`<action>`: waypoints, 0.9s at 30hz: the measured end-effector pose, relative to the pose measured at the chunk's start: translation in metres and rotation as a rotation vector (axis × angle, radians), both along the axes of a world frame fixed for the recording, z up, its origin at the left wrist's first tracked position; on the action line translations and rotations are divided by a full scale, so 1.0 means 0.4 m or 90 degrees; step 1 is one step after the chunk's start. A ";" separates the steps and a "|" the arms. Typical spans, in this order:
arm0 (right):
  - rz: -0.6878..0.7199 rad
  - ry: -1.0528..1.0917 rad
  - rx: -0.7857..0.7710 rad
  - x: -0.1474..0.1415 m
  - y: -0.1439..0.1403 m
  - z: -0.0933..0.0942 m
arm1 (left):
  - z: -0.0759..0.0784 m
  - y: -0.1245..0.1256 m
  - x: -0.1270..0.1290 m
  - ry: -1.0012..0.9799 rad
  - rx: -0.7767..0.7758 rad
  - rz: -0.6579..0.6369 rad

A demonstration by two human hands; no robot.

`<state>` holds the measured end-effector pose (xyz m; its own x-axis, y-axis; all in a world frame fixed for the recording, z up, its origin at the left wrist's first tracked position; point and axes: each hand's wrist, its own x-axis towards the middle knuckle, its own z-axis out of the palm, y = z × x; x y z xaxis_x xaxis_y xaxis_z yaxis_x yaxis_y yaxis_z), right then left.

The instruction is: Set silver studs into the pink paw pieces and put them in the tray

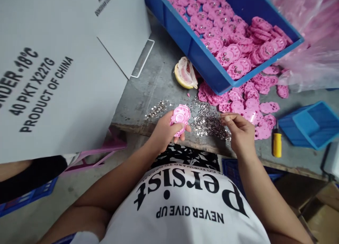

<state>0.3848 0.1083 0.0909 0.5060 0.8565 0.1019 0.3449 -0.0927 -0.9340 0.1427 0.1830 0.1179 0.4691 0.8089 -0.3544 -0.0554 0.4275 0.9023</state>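
At the bench's near edge, my left hand (165, 131) grips a pink plastic piece (180, 117) while my right hand (238, 131) pinches over the screw pile (209, 122) at three o'clock; I judge seating a screw needs fine alignment.

A small assembly workshop: blue bin (212, 65) of pink parts (227, 42), shipping carton (60, 70).

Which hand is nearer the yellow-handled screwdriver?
Right. The right hand is just left of the yellow-handled screwdriver; the left hand, holding a pink part, is farther left.
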 end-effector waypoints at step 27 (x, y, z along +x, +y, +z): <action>0.205 -0.554 -0.203 0.018 0.003 -0.029 | 0.009 0.007 0.013 -0.095 -0.022 0.017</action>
<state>0.3922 0.1093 0.0792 0.1013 0.9925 0.0681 0.9541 -0.0776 -0.2893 0.1478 0.1858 0.1214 0.4973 0.8101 -0.3105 -0.1998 0.4553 0.8677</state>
